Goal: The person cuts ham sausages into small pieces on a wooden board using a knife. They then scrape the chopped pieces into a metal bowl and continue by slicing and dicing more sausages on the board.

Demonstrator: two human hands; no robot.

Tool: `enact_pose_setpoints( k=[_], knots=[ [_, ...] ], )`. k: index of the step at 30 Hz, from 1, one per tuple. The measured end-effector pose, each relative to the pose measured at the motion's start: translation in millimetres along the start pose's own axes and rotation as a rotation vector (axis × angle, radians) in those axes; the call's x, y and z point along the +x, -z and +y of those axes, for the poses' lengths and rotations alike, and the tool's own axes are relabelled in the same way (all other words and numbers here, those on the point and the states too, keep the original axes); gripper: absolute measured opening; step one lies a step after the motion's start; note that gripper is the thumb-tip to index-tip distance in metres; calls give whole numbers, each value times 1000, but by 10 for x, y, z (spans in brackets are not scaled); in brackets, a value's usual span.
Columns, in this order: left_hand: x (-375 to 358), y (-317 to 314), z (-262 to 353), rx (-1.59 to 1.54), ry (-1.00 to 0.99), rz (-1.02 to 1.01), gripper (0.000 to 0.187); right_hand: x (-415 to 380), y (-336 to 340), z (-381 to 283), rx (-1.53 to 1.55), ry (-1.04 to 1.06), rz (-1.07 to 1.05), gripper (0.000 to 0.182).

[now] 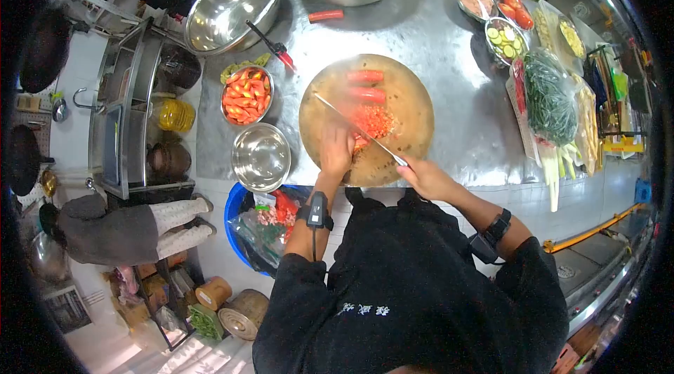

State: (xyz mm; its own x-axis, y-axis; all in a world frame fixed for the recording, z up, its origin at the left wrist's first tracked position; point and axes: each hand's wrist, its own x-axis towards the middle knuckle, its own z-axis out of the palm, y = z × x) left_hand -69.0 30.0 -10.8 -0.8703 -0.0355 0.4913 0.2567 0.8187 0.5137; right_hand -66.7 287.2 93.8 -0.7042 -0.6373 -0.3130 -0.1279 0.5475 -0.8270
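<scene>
On a round wooden board (414, 121) lie two red sausage-like pieces (366, 96) and a heap of small red diced bits (375, 120). My right hand (427, 176) is wrapped round the handle of a knife (361, 131), whose blade slants up and left across the board. My left hand (338, 149) rests on the board at the left of the blade, fingers bent and pressed together on a red piece (360, 142) that shows only in part beside the fingertips. Another red piece (326, 16) lies on the metal table above the board.
Left of the board stand an empty steel bowl (261, 157) and a bowl of cut tomatoes (246, 96). Farther up are a large bowl (234, 9) and a peeler-like tool (279, 54). Bagged greens (551, 96) lie right. A person (112, 228) stands left.
</scene>
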Motion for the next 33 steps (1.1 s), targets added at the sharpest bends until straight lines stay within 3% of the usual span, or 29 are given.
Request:
enact_pose_setpoints(
  k=[3,6,12,20,24,27,30,33],
  knots=[
    [46,47,29,-11,-3,-4,24,-43,264,-320,45,-106,-89,35],
    [19,40,36,6,14,-23,24,-257,476,-566,-7,-82,-87,35],
    [-18,67,71,25,15,-63,23,12,35,-90,-104,-50,-62,36],
    [59,208,128,7,43,-21,19,34,-66,67,-12,34,0,35],
    [-14,128,-13,19,-4,-25,21,20,133,-169,48,-65,-61,34],
    [-92,78,-66,20,17,-70,23,-135,312,-436,-4,-7,-49,35],
    [-123,58,-105,40,60,-104,26,-299,480,-747,-47,-133,-143,36],
    [-94,74,-47,43,55,-90,27,-195,236,-423,-105,-71,-118,37]
  ],
)
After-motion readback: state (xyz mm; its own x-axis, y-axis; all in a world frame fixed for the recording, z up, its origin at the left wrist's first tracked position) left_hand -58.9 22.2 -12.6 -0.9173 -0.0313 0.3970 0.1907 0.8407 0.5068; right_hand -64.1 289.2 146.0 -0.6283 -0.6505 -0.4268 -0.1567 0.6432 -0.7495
